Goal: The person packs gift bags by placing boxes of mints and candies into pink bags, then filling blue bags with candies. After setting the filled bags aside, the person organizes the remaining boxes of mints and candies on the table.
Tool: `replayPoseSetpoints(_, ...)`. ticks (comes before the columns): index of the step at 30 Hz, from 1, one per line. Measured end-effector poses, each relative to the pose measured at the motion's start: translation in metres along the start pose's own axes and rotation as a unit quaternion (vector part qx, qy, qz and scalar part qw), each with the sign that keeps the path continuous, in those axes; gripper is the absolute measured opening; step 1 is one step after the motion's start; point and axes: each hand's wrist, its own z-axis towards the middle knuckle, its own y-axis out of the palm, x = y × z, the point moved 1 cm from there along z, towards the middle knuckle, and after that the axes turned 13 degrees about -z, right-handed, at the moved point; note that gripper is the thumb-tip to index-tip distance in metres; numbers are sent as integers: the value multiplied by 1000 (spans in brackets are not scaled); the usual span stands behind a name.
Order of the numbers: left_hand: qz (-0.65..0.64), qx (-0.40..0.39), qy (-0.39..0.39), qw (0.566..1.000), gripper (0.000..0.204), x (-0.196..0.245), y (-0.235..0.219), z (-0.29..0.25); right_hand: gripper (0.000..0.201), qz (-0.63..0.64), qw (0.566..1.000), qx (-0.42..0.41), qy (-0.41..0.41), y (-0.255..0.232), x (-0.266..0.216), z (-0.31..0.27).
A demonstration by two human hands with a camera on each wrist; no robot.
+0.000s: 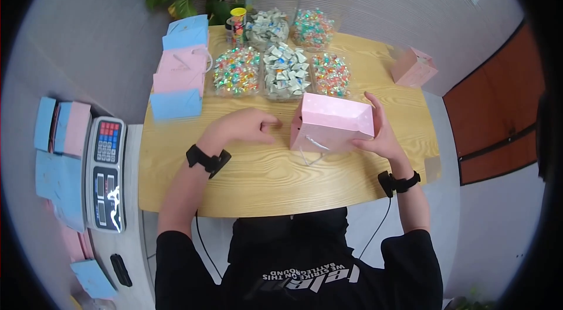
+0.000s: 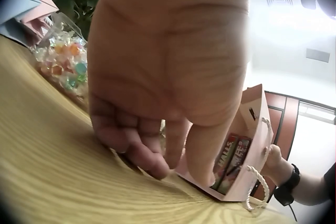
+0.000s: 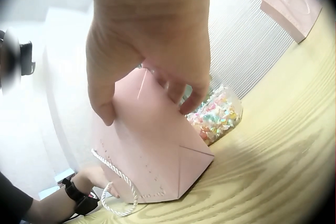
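A pink paper bag (image 1: 337,113) lies on its side on the table, white rope handles toward the person. My right hand (image 1: 384,135) grips its right end, thumb and fingers on opposite sides, as the right wrist view shows on the bag (image 3: 152,129). My left hand (image 1: 245,125) hovers by the bag's left, open end, fingers loosely bent and holding nothing. In the left wrist view, that hand (image 2: 168,66) partly hides the bag's mouth, where red-and-green packs, one marked HALLS (image 2: 227,163), lie inside.
Clear tubs of wrapped candies (image 1: 286,70) and a yellow-lidded can (image 1: 237,14) stand at the back of the table (image 1: 234,193). Blue and pink bags (image 1: 179,72) lie back left; another pink bag (image 1: 414,68) stands back right. A scale (image 1: 107,175) is at the left.
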Motion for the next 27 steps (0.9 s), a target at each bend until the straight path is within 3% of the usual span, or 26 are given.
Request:
replayPoseSetpoints(4,-12,19,32,999,52,2,2,6,105,111,994,6,25,11,1,0)
replayPoseSetpoints(6,-12,42,51,998,51,2,6,12,93,-59,994,-80,53,17,20,-4)
replayPoseSetpoints(9,-42,36,66,996,51,-3,11,24,82,-63,985,-101,127,18,12,-5)
replayPoseSetpoints(11,-99,-33,-52,993,54,4,6,20,80,-64,983,-110,132,11,4,-2)
replayPoseSetpoints(13,-108,-31,-49,992,56,1,7,21,79,-63,982,-114,136,9,-5,2)
replayPoseSetpoints(18,-100,-25,-45,994,60,5,11,20,82,-143,984,-77,74,12,-37,14)
replayPoseSetpoints(20,-198,29,118,973,59,-4,19,23,84,-147,985,-80,43,14,-38,20)
replayPoseSetpoints(24,-156,38,114,980,55,-5,16,20,91,-172,982,-74,-12,15,-36,28)
replayPoseSetpoints(27,-116,15,127,985,53,-3,14,18,95,-177,982,-68,-2,11,-38,31)
